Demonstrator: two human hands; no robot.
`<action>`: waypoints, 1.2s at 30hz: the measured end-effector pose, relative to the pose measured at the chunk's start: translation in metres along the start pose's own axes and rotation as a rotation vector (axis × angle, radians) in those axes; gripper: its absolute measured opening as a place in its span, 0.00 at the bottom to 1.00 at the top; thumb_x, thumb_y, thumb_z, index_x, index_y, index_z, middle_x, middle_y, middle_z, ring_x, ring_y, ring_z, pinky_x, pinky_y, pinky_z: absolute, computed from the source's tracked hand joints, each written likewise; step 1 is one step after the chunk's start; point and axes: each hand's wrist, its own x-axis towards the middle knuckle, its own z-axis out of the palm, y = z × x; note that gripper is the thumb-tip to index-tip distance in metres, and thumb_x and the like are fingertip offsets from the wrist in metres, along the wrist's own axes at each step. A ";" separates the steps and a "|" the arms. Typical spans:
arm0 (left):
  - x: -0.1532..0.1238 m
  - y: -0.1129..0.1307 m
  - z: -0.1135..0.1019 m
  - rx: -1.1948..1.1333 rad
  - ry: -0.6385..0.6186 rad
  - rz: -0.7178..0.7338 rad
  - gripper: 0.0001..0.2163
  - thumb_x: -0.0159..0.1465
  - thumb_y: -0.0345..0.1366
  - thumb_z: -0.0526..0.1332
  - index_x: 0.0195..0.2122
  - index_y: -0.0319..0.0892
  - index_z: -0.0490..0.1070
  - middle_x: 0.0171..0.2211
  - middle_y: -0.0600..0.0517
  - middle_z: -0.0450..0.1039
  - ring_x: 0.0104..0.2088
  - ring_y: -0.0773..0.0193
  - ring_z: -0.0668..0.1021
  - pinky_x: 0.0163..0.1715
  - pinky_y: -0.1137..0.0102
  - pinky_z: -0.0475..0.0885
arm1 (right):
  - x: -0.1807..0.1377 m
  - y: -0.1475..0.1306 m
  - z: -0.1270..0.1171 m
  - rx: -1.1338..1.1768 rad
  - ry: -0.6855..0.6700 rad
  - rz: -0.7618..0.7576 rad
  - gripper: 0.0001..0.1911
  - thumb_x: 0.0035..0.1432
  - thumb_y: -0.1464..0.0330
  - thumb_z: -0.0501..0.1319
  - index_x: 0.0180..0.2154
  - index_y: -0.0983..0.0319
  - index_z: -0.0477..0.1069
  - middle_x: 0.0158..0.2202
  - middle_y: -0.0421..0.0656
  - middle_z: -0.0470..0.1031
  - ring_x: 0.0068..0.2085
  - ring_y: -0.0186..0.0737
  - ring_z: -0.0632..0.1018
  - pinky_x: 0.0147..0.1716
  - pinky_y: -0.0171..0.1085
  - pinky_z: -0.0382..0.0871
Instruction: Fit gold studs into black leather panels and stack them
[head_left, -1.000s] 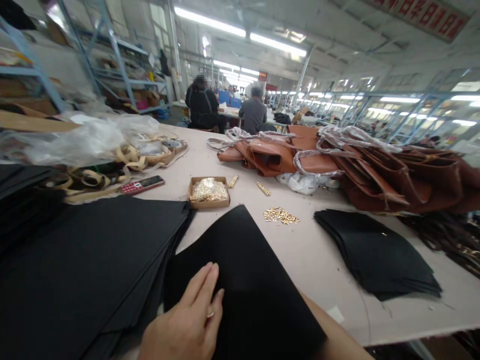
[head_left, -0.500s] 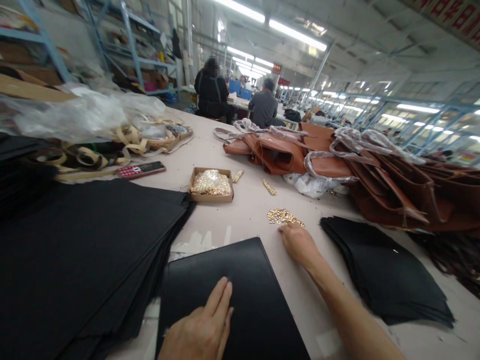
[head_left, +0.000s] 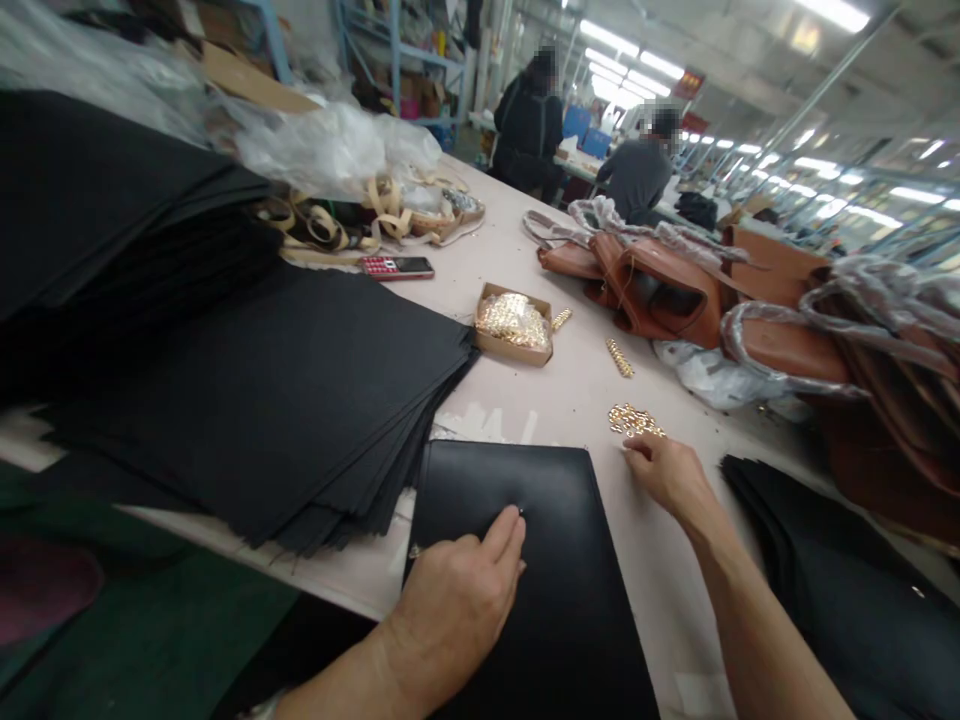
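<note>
My left hand (head_left: 474, 575) rests on a smooth black leather panel (head_left: 574, 610), index and middle fingers stretched out side by side. A tiny dark spot shows in the panel at those fingertips. My right hand (head_left: 670, 475) is at the near edge of a small pile of gold metal fittings (head_left: 630, 418), thumb and forefinger pinched together. Whatever lies between those fingertips is too small to make out. Behind the pile lies a short row of gold fittings (head_left: 619, 358). An open cardboard box (head_left: 517, 352) holds many more in clear plastic.
Black sheets (head_left: 300, 400) are stacked on the left, with another black stack (head_left: 847, 560) at right. Brown leather bags (head_left: 675, 290) with wrapped handles line the right side. A red phone (head_left: 397, 267), tape strips and plastic wrap (head_left: 315, 150) lie farther back. Two people sit beyond the table.
The camera view has swung left, so the table appears shifted right and its near left edge shows. My left hand still rests on the panel; my right hand stays by the gold pile.
</note>
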 end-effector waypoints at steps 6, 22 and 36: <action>-0.005 -0.002 0.003 -0.050 0.043 0.014 0.17 0.69 0.32 0.52 0.57 0.38 0.68 0.56 0.50 0.73 0.29 0.62 0.78 0.24 0.63 0.76 | -0.063 -0.059 0.015 0.840 -0.273 -0.191 0.12 0.58 0.60 0.62 0.37 0.61 0.76 0.27 0.40 0.76 0.29 0.38 0.76 0.30 0.36 0.71; -0.008 -0.003 0.009 -0.089 0.111 0.015 0.16 0.68 0.32 0.54 0.55 0.37 0.67 0.52 0.50 0.73 0.27 0.63 0.75 0.20 0.62 0.71 | -0.059 -0.112 0.003 0.448 -0.414 -0.288 0.07 0.56 0.69 0.60 0.28 0.60 0.77 0.24 0.38 0.77 0.27 0.34 0.74 0.27 0.32 0.63; -0.009 -0.003 0.016 -0.107 0.151 0.031 0.17 0.64 0.32 0.59 0.55 0.35 0.70 0.52 0.47 0.75 0.25 0.62 0.75 0.18 0.64 0.71 | -0.031 -0.118 0.001 0.453 -0.728 -0.039 0.01 0.50 0.71 0.62 0.28 0.62 0.70 0.18 0.38 0.72 0.19 0.34 0.73 0.18 0.30 0.66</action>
